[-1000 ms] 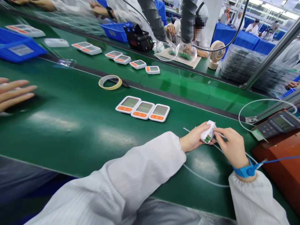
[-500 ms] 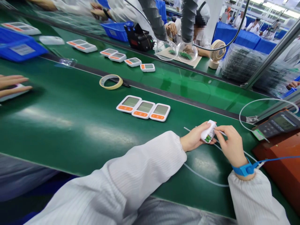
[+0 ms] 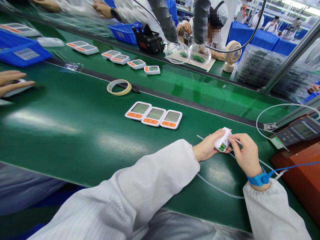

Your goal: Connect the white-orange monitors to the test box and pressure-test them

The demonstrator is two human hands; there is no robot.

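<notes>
Between three and four o'clock, the left hand wraps round a small white device, thumb on top and fingers underneath, green showing in the opening at its lower end. The right hand has thumb and forefinger pinched together against the device's side; whether anything thin is caught between them, I cannot tell. A blue wrist strap circles that wrist. Near the centre, three display units with orange button strips lie touching in a row on the green surface. Toward ten o'clock sits a tape roll, with a blue bin farther out. At three o'clock stands a meter; at two, a small fan. Another person's hand rests over a white unit between nine and ten.
</notes>
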